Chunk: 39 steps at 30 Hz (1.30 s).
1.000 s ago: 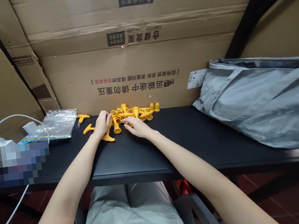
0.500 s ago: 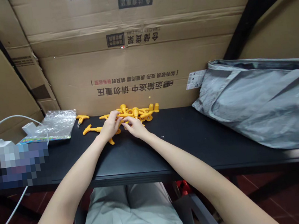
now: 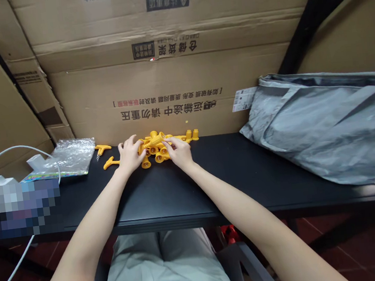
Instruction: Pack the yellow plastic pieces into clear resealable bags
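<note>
My left hand (image 3: pixel 130 156) is at the left side of a pile of yellow parts, its outer fingers spread and its thumb and forefinger around the left end of a yellow corkscrew (image 3: pixel 154 141). With thumb and fingertips, my right hand (image 3: pixel 180 152) pinches the corkscrew's right end. The tool lies nearly level above the pile. Below it are several yellow bell-shaped sleeves (image 3: pixel 146 163), some with their mouths facing me. A T-handled corkscrew (image 3: pixel 110 162) sits left of my left hand, partly hidden by it. Another yellow T-handle (image 3: pixel 103 147) with a metal spiral lies behind that.
Two small yellow caps (image 3: pixel 192 135) stand at the pile's right. A clear plastic bag (image 3: pixel 75 156) lies on the black table (image 3: pixel 167 197) at left, near a white charger (image 3: pixel 5 185) with its cable. A large grey bag (image 3: pixel 323 133) fills the right side. Cardboard (image 3: pixel 173 78) walls the back.
My hands have moved apart, the left hand leftward and the right slightly rightward. The corkscrew between them now shows clearly. The handle that stuck out below my left hand no longer shows there.
</note>
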Each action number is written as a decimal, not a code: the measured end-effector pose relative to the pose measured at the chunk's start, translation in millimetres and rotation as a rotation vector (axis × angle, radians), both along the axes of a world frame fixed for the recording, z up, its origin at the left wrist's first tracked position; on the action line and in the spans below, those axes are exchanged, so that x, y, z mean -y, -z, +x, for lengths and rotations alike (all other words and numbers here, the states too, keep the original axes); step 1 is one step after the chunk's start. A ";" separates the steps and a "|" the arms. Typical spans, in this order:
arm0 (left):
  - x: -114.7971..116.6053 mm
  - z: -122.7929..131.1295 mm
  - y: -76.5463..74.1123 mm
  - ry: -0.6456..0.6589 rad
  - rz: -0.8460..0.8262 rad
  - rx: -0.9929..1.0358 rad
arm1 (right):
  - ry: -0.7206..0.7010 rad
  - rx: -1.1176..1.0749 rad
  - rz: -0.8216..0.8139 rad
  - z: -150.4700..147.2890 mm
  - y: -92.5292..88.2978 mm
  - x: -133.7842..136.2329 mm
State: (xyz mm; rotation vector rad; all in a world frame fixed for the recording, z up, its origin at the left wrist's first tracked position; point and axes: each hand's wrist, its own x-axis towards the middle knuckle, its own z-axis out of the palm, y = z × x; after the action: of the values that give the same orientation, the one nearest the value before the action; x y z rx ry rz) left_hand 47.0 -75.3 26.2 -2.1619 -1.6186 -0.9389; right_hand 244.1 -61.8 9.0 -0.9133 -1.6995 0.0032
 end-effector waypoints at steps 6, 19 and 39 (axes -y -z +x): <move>2.9 0.7 -5.4 -0.051 -0.109 0.042 | -0.072 -0.006 -0.019 -3.0 2.5 -0.3; -3.7 -2.8 3.7 0.067 0.074 -0.178 | 0.089 0.604 0.043 -1.3 -9.3 11.0; -6.5 2.4 7.8 0.251 0.050 -0.080 | 0.289 0.801 0.059 -5.3 -11.4 7.7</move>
State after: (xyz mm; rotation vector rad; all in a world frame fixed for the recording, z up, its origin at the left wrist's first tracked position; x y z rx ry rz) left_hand 49.4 -68.8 18.4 -2.3737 -1.2943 -0.9362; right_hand 238.8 -69.5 20.4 -1.1983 -2.2498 -0.6820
